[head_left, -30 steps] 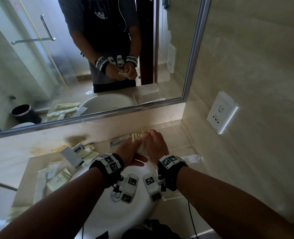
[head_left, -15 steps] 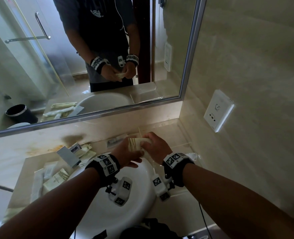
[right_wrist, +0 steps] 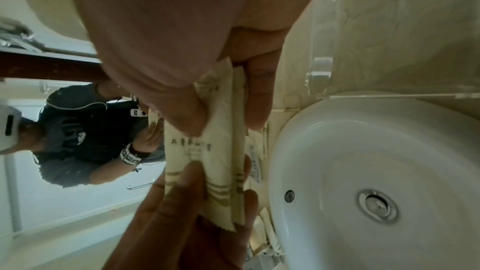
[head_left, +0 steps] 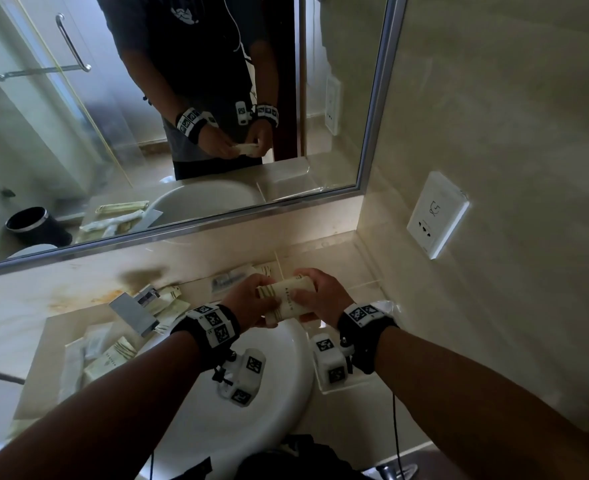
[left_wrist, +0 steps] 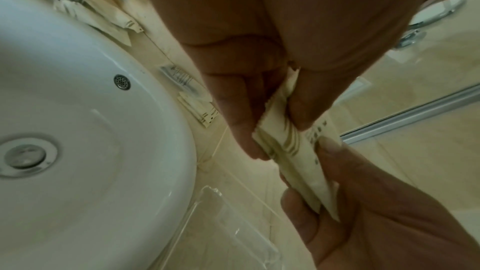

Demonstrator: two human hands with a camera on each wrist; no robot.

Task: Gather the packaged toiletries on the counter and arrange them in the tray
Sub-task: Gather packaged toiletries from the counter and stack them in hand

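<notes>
Fingers of the left hand (head_left: 248, 301) and right hand (head_left: 320, 299) pinched opposite ends of a small stack of packets (head_left: 286, 299), cream sachets with tan stripes and dark lettering, thumbs on top. This looked like squaring the gathered stack; next, lowering it flat into the clear tray (left_wrist: 233, 223) below the fingers.

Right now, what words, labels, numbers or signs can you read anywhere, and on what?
Held packets: a short line of print, too blurred to read.
Packets by the tap: small print, unreadable.
Wall socket: a small symbol, no words.
Wristbands: square black-and-white marker codes, no letters.
Shirt in the mirror: white logo, no readable text.
</notes>
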